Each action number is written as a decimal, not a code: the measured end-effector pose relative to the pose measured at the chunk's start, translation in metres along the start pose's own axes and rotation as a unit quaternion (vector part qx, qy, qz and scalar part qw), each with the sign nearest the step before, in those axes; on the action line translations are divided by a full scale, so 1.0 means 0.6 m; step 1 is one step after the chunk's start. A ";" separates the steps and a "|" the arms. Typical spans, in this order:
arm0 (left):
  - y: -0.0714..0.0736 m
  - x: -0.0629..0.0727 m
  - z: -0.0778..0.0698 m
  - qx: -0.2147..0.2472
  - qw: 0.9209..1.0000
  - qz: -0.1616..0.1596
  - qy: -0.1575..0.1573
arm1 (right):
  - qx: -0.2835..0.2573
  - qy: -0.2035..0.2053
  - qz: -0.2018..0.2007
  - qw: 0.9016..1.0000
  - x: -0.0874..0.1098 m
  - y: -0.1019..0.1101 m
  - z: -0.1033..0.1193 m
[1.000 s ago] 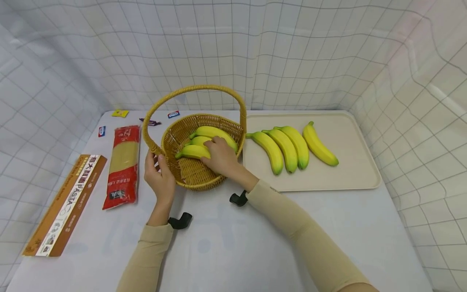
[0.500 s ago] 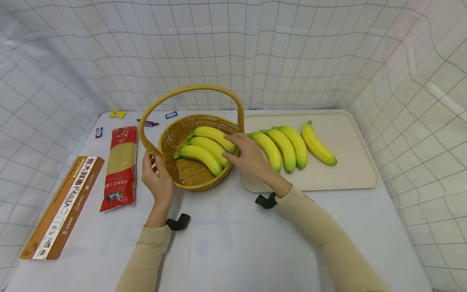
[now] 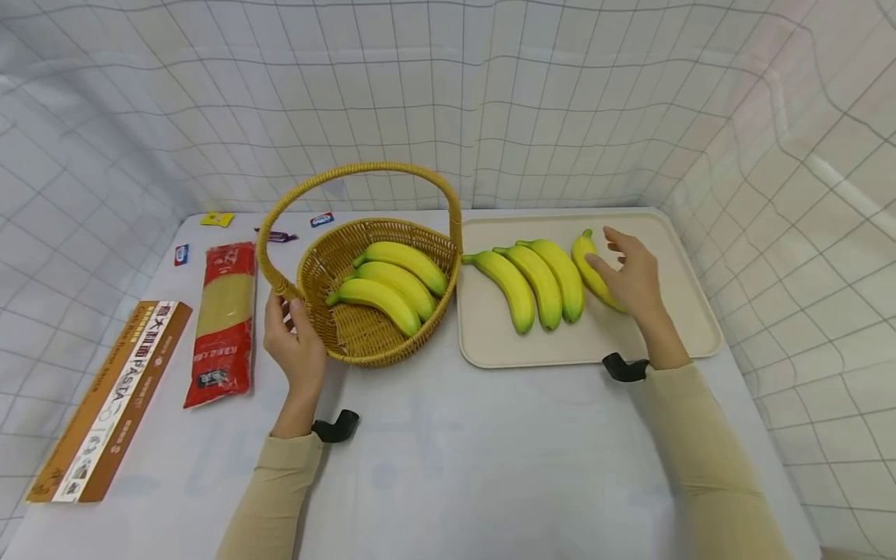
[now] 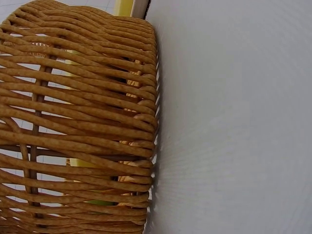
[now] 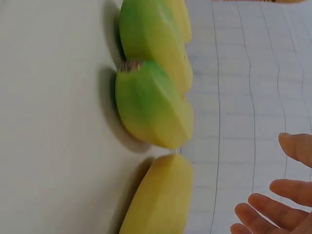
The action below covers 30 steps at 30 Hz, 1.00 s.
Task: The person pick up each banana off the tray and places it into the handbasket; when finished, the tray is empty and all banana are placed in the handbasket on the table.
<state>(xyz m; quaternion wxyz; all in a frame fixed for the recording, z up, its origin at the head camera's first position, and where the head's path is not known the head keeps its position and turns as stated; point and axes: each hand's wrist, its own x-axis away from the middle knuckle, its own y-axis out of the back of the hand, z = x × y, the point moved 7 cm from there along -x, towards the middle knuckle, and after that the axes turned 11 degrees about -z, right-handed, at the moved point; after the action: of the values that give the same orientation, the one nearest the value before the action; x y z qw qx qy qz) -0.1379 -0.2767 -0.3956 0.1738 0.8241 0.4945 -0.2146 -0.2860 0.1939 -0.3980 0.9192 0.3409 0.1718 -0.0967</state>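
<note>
My left hand (image 3: 297,354) holds the left side of a woven wicker basket (image 3: 381,360), thumb and fingers about the foot of its tall handle (image 3: 364,168). Three bananas lie side by side inside, the front one (image 3: 378,302) nearest me. The basket's outer wall (image 4: 83,126) fills the left half of the left wrist view. Over the cream tray (image 3: 504,351), my right hand (image 3: 635,284) hovers with spread fingers, holding nothing. Beneath it is the rightmost banana (image 3: 585,257), partly hidden; the right wrist view shows this banana (image 5: 161,200) apart from the fingers (image 5: 292,192).
Three more bananas (image 3: 537,288) lie close together on the tray's left half. At left are a red pasta bag (image 3: 222,327) and a long brown pasta box (image 3: 112,400). Small wrapped sweets (image 3: 217,219) lie near the back edge. White gridded cloth (image 3: 392,93) encloses the table.
My right hand has let go of a banana in the basket and moved right, over the tray's rightmost banana. My left hand stays on the basket.
</note>
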 end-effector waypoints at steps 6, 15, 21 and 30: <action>0.001 -0.005 0.038 -0.008 1.000 0.011 0.003 | 0.004 -0.058 -0.002 0.998 -0.004 0.041 -0.050; 0.001 -0.005 0.038 -0.005 1.000 0.013 0.015 | 0.039 -0.080 0.061 0.994 0.005 0.018 -0.080; 0.002 -0.001 -0.003 0.005 1.000 0.008 0.010 | 0.085 -0.098 0.127 0.983 0.017 -0.010 -0.096; 0.004 0.002 -0.032 0.013 1.000 0.012 0.009 | 0.124 -0.085 0.142 0.978 0.030 -0.025 -0.108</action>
<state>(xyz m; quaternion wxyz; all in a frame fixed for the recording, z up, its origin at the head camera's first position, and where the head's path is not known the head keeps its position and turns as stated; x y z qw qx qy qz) -0.1318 -0.2671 -0.3797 0.1611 0.8341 0.4833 -0.2115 -0.2898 0.2245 -0.4596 0.8855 0.4635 0.0293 -0.0139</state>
